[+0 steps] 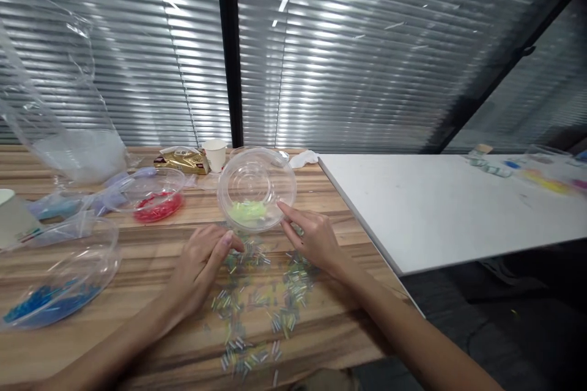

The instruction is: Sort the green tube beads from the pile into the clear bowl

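Observation:
A round clear plastic bowl [257,180] is tilted up on the wooden table, with yellow-green pieces [248,211] gathered low inside it. My right hand [314,237] grips the bowl's lower right rim between thumb and fingers. Just below the bowl's left side, my left hand [204,256] is near the table with its fingers bent; whatever its fingertips may hold is hidden. Small thin tube-like pieces [261,299], clear, bluish and yellowish, lie scattered in loose clusters on the table between my forearms.
On the left are a bowl of blue pieces [59,299], a bowl of red pieces [158,206] and a paper cup [13,220]. Behind stand a gold packet [182,160], another cup [214,154] and a large clear bag [82,153]. A white table [440,208] adjoins right.

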Available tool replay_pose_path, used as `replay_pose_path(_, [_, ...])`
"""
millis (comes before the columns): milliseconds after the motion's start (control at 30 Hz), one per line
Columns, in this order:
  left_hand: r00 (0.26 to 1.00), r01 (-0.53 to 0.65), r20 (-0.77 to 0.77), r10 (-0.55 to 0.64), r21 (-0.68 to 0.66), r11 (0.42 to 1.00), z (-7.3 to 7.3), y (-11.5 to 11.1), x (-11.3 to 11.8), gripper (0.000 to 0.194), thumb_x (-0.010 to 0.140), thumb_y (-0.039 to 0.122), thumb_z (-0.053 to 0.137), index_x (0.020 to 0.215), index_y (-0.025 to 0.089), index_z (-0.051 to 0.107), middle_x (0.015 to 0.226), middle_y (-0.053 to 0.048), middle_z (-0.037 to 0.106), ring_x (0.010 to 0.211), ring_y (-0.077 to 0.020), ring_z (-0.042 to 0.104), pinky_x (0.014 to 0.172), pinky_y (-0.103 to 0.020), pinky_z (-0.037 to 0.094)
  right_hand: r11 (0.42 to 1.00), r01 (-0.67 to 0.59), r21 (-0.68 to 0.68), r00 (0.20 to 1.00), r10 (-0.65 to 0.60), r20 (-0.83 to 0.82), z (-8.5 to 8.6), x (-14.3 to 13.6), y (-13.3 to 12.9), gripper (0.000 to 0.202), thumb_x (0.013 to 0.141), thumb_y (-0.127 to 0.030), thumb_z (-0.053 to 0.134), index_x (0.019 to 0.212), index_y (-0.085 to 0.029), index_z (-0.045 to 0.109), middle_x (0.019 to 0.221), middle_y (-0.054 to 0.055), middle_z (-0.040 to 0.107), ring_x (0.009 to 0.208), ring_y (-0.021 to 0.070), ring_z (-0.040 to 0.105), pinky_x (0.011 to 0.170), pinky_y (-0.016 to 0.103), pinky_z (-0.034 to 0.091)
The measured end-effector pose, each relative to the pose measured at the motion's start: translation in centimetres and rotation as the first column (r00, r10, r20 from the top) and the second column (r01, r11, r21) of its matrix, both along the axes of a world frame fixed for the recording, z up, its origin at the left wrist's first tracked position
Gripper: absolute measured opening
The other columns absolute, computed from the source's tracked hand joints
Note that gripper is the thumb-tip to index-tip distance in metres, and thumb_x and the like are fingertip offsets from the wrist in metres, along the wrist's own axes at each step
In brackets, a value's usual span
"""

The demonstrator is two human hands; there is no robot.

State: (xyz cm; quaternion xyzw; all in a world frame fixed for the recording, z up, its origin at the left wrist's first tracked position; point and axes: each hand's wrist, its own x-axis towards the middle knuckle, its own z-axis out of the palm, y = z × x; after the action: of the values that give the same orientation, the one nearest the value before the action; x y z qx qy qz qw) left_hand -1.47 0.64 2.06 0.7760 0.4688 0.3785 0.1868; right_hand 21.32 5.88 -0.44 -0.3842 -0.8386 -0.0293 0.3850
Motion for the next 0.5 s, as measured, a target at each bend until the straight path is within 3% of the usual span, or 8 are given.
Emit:
replay_pose_path(133, [0.975,-0.023,0.201,0.098,-0.344,0.939,-0.2,1.0,-0.3,0.057,0.090,0.056,0.028,0.068,0.017,0.063,0.065,-0.004,0.062,0.058,-0.0168,0.051,0.058,-0.027,0.038,0.999,-0.023,0.026,1.000,0.024,-0.017,-0.3,0.3,0.3,0.034,0.089,-0.018,0.045,0.120,-0.016,0.059,0.091,0.007,0.073,0.073,0.0168,0.067,0.065,0.028,0.050])
replay_pose_path(267, [0.892,0.039,0.396,0.219,-0.549,0.835,-0.5,1.8,-0.4,0.058,0.083,0.065,0.040,0.063,0.014,0.057,0.047,0.001,0.046,0.041,-0.0097,0.032,0.041,-0.021,0.024,0.997,-0.060,0.040,0.998,0.060,0.006,-1.0,0.4,0.5,0.030,0.088,-0.017,0.046,0.113,-0.015,0.062,0.094,0.008,0.072,0.075,0.0175,0.068,0.066,0.028,0.051])
replay_pose_path(367, [0.878,0.014,0.395,0.272,-0.588,0.809,-0.3,1.5,0.0,0.056,0.077,0.066,0.048,0.058,0.014,0.057,0.043,0.002,0.041,0.040,-0.0096,0.034,0.040,-0.020,0.023,0.993,-0.097,0.063,0.995,0.095,0.032,-1.3,0.3,0.4,0.030,0.087,-0.015,0.047,0.113,-0.015,0.062,0.099,0.009,0.071,0.080,0.0180,0.068,0.070,0.029,0.053])
replay_pose_path(500, [0.935,-0.047,0.293,0.198,-0.454,0.890,0.6,0.6,0.7,0.052,0.075,0.059,0.053,0.048,0.016,0.054,0.048,-0.002,0.054,0.045,-0.0130,0.048,0.045,-0.022,0.036,0.992,-0.107,0.073,0.994,0.106,0.009,-1.0,0.0,0.2,0.032,0.088,-0.015,0.045,0.117,-0.015,0.059,0.097,0.009,0.072,0.079,0.0171,0.068,0.071,0.028,0.053])
